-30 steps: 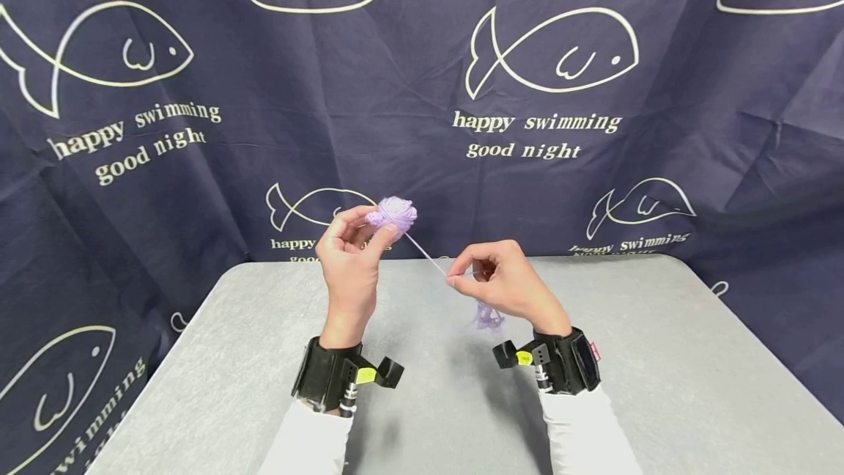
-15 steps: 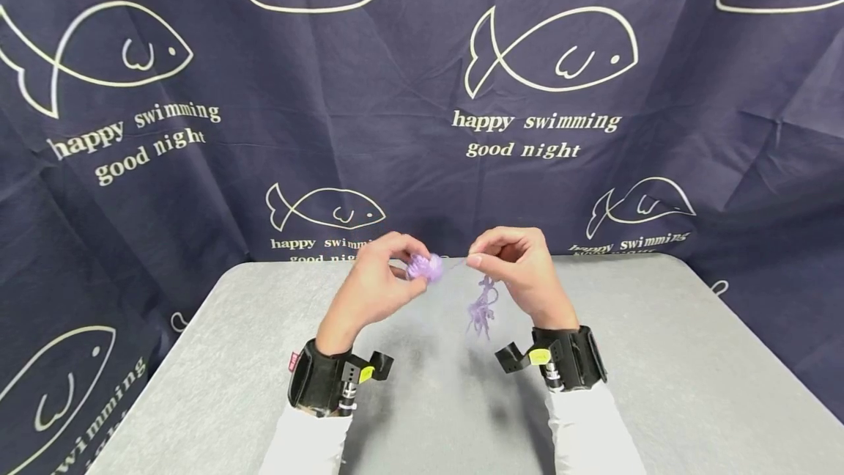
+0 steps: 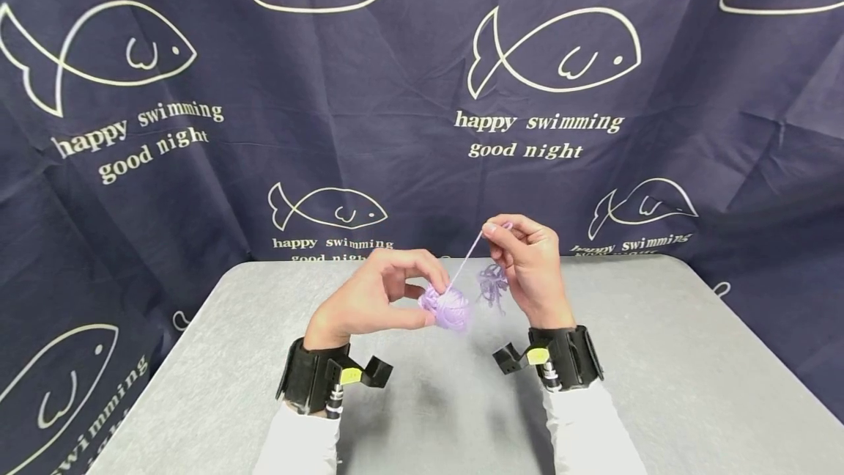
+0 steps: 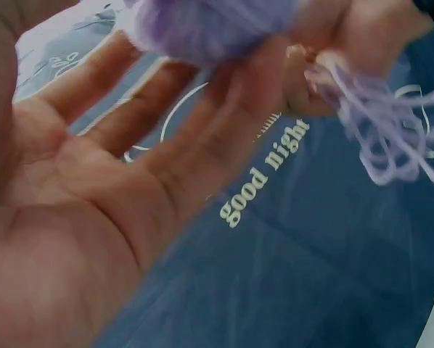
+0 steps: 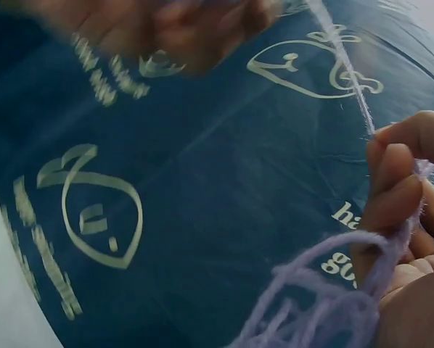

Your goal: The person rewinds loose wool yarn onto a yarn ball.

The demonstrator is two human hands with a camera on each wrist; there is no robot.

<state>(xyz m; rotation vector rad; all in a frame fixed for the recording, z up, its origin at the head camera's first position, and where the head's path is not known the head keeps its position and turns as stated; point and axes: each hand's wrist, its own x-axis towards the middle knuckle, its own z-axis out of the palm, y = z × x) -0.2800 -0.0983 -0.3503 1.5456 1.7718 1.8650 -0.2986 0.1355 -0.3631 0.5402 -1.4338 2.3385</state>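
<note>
My left hand (image 3: 382, 295) holds a small ball of lilac yarn (image 3: 448, 308) at its fingertips above the grey table (image 3: 659, 358). In the left wrist view the ball (image 4: 210, 25) sits at the ends of my fingers. A taut strand (image 3: 464, 262) runs from the ball up to my right hand (image 3: 527, 262), which pinches it between thumb and forefinger. A loose tangle of the same yarn (image 3: 492, 284) hangs under the right hand. The right wrist view shows the strand (image 5: 344, 69) going into the pinch and the tangle (image 5: 311, 304) below it.
A dark blue cloth with fish outlines and "happy swimming good night" lettering (image 3: 537, 134) hangs behind the table and drapes around it. Black wrist mounts (image 3: 316, 383) sit on both white-sleeved forearms. The table's far edge runs just behind my hands.
The left hand has come down and rightwards with the ball, from high up to low over the table. The right hand has risen, and the strand now slopes up to it.
</note>
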